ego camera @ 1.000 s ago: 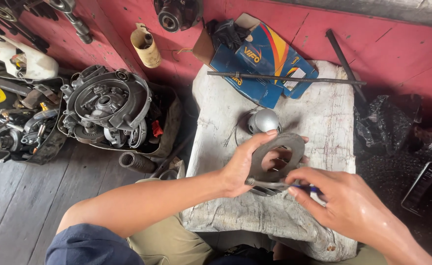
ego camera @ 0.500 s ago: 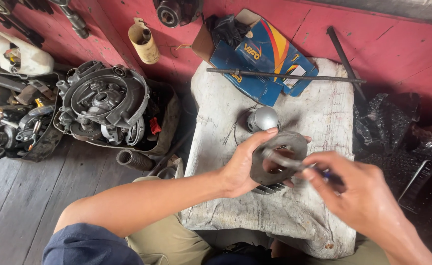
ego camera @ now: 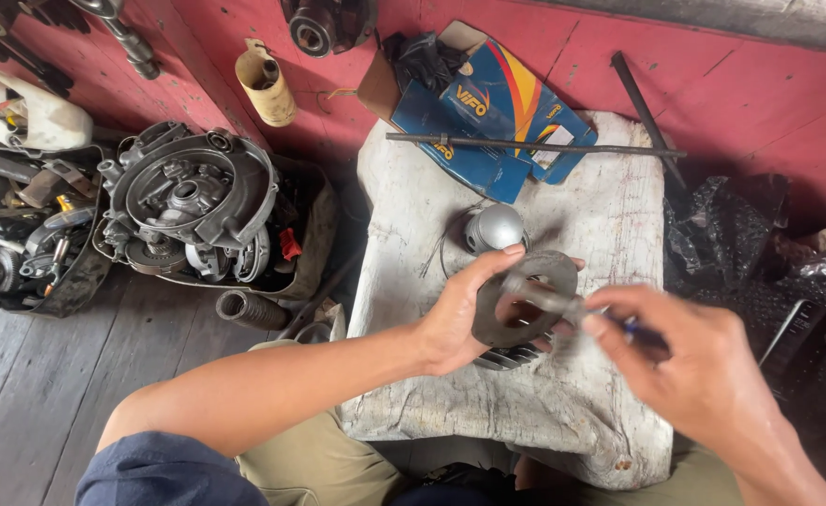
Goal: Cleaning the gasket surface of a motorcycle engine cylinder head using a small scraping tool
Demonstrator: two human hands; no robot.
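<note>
Head view shows the left hand (ego camera: 455,323) clamping a dark ring-shaped gasket (ego camera: 524,298) flat over a finned cylinder (ego camera: 511,356) on the table (ego camera: 610,225), steadying it while the right hand (ego camera: 704,370), fingers closed, works a thin tool (ego camera: 549,298) across it.

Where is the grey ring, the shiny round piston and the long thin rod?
grey ring (ego camera: 488,323), head view, lower left rim.
shiny piston (ego camera: 497,227), head view, domed top.
long rod (ego camera: 525,144), head view, middle.

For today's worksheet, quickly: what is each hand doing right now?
Left hand: closed on the ring-shaped metal part.
Right hand: closed on a blurred, blue-handled tool touching that part.
</note>
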